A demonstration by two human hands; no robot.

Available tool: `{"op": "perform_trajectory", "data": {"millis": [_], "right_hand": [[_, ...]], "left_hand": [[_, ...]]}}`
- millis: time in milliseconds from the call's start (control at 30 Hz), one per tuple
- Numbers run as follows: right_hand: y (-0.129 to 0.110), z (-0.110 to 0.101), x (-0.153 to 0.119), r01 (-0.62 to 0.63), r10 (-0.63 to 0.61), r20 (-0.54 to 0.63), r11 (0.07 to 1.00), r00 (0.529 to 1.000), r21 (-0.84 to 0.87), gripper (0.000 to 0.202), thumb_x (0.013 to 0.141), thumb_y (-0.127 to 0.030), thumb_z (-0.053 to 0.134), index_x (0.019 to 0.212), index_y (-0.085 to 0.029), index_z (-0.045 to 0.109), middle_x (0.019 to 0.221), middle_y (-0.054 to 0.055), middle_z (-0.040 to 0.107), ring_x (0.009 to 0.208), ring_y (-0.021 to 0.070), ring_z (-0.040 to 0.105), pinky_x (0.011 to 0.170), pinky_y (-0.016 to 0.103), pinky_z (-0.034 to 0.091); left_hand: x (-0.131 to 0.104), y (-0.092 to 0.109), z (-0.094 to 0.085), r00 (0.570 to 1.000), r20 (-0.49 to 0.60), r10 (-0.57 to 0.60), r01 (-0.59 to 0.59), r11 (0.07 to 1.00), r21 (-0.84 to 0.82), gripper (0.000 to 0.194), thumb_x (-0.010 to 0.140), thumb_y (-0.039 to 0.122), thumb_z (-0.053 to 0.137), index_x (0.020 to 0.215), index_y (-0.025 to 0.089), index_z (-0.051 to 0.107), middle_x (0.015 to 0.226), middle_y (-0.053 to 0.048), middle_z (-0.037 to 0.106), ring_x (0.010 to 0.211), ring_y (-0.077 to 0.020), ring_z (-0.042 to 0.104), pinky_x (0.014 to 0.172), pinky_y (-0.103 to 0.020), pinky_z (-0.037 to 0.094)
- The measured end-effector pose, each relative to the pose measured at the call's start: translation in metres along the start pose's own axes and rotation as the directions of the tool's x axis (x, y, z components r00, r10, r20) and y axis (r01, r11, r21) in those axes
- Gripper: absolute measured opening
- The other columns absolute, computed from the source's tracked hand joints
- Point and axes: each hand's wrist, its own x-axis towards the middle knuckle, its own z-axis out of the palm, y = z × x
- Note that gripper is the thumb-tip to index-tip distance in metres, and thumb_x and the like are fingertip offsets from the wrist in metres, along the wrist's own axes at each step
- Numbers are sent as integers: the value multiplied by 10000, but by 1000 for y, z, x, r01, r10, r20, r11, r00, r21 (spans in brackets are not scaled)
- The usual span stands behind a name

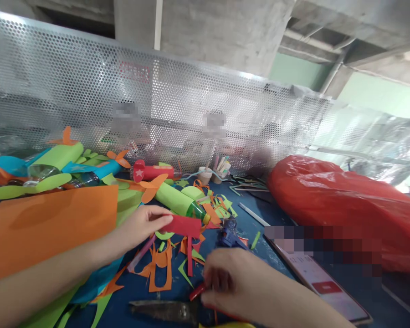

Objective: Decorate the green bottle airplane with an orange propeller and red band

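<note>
My left hand [146, 228] pinches a rectangular piece of red paper [187, 226] by its left end, above the cut scraps. A narrow red strip [190, 257] hangs below that piece. Fingers curled, my right hand [230, 278] is slightly blurred above the table's front; a small red piece [197, 291] shows at its fingertips, its kind unclear. Just below lies a pair of scissors [164, 311], blades pointing left, its handles partly hidden by my right hand. Beyond my hands rests a green-wrapped bottle [177, 200] with an orange paper propeller [153, 187].
Orange sheets [54, 228] cover the left side, with decorated bottles [105, 171] behind. A blue glue gun [230, 234], phone [321, 278] and big red plastic bag [345, 200] lie rightward. Cups with sticks [222, 168] stand before a perforated metal screen [191, 100].
</note>
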Motion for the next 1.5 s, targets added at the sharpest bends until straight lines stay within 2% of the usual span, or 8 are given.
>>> {"op": "perform_trajectory", "data": {"millis": [133,300,467,567,633,800,1067,1500], "right_hand": [[11,0,11,-66,97,-374,993,922,94,315,783,-333,660,1044,-180,576,948,45,662,715,145,572,638,260,429],[22,5,20,-22,60,-211,984,976,178,114,831,-251,576,879,-193,662,809,14,687,681,141,587,637,255,428],[28,4,19,-30,54,-169,990,984,141,214,830,-175,514,910,-187,712,806,23,711,703,156,613,644,257,434],[28,1,18,-38,48,-112,995,993,90,282,815,-132,481,922,-187,736,827,31,728,707,161,628,645,259,442],[28,-1,19,-61,65,-108,997,992,42,274,805,-133,500,917,-190,745,821,32,734,698,163,634,639,258,444],[39,-19,10,-283,206,-278,918,938,-276,148,822,-281,607,823,-169,704,828,73,712,768,230,646,683,319,449],[59,-33,-3,-372,389,-75,783,918,-498,402,816,-411,646,1030,-71,638,1069,201,665,997,354,634,819,391,454],[64,-38,5,-421,354,-258,860,899,-287,222,803,-310,564,916,-122,597,990,169,662,892,281,630,736,331,429]], "left_hand": [[-10,5,8,977,212,6,-38,988,147,314,833,427,574,933,195,760,806,-28,747,717,-198,657,645,-278,480],[-21,11,18,945,328,13,-75,982,176,305,852,399,567,977,202,763,772,-13,747,652,-169,629,569,-242,439],[-6,9,1,978,166,128,-180,917,356,342,909,448,496,957,229,755,860,-22,762,765,-190,692,681,-277,522],[16,8,-20,918,58,393,-329,670,665,255,889,350,558,1033,216,720,1014,-55,740,940,-220,668,855,-350,518],[31,7,-32,837,168,521,-406,386,828,302,863,265,590,1135,164,673,1134,-106,697,1106,-275,597,987,-433,449],[60,4,-44,809,364,461,-404,-14,915,547,779,112,587,1322,157,545,1393,-137,540,1302,-311,443,1091,-488,317],[75,-12,-41,858,399,325,-433,37,901,704,731,195,630,1402,167,419,1455,-104,485,1405,-262,316,1168,-445,123],[66,4,-41,831,321,455,-381,44,924,476,787,378,685,1191,141,599,1126,-134,623,1126,-317,543,1094,-514,261]]}}
